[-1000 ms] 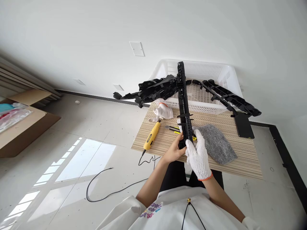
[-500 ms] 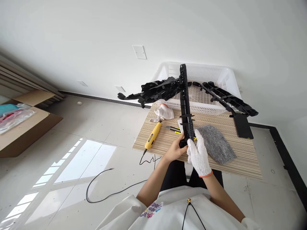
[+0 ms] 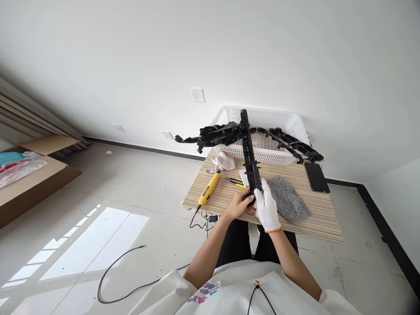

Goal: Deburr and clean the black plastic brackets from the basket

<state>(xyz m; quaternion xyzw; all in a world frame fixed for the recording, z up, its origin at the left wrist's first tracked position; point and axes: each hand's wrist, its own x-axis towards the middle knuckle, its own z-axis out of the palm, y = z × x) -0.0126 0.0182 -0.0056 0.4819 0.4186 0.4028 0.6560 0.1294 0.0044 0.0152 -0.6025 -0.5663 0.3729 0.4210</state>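
Note:
My bare left hand (image 3: 239, 204) is closed round the near end of a long black plastic bracket (image 3: 246, 146), which points away from me over the table. My right hand (image 3: 266, 208), in a white knit glove with an orange cuff, grips a black caliper (image 3: 256, 176) laid along the bracket. The caliper's jaws reach across the bracket's middle; whether they touch it I cannot tell. Beneath, partly covered, are a utility knife (image 3: 233, 180) and a white paper-like item (image 3: 243, 177). A grey felt cloth (image 3: 288, 199) lies right of the glove.
Behind the table (image 3: 315, 218), a white plastic basket (image 3: 272, 156) bears more black brackets (image 3: 218, 134) that jut past its sides. A yellow corded power tool (image 3: 209, 189) and a spare glove (image 3: 225, 161) lie left, a black phone (image 3: 316, 177) right. Cable (image 3: 111, 267) trails on the floor.
The camera view has tilted and shifted slightly, so the table appears lower and farther left. Both hands keep hold of the bracket and caliper, with little change between them.

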